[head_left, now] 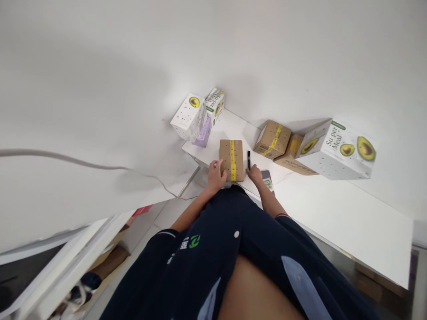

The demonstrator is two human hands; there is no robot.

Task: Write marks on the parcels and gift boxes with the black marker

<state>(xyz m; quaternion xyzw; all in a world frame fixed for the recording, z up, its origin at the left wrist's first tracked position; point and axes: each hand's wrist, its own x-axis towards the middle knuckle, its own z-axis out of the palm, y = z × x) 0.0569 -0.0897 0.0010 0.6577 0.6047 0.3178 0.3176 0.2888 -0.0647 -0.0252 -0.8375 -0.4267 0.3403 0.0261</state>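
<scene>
A brown cardboard box [226, 155] with a strip of yellow printed tape down its middle sits on the white table in front of me. My left hand [216, 177] is at the box's left side, thumb and fingers apart, with the fingertips at its edge. A small pale spot shows by those fingers, too small to make out. To the right of the box, my right hand [255, 173] is closed around the lower end of a black marker [248, 159], which points away from me. Just beside that hand lies a dark flat object [267, 178] with a greenish picture on it.
At the back left stand white avocado-printed boxes [187, 116] and a purple box [203, 133]. Right of the marker are a taped brown box [273, 138], another carton [295, 163] and a large white avocado box [333, 151]. The white table [347, 218] extends right; a cable [126, 168] hangs left.
</scene>
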